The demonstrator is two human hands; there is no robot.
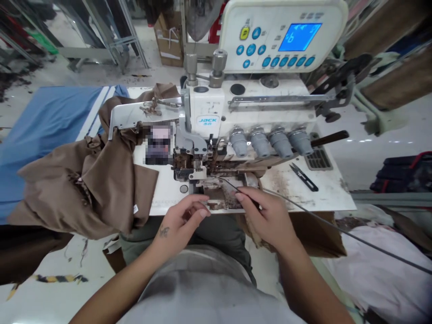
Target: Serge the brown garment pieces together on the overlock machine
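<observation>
My right hand [266,211] is closed around a thin dark pointed tool [230,184], which looks like tweezers. Its tip reaches into the lower front of a white overlock sewing machine [251,108], by the looper area [216,191], where the cover is down and lint shows. My left hand [184,220] hovers at the table's front edge, just left of that opening. Its thumb and forefinger are apart, and I see nothing between them. Brown fabric [111,189] lies bunched to the left of the machine.
Thread snips [303,177] lie on the white table [280,180] at right. A dark cord [337,228] runs from behind my right hand toward the lower right. Blue fabric [43,135] covers the left side. A control panel [270,58] sits above the machine.
</observation>
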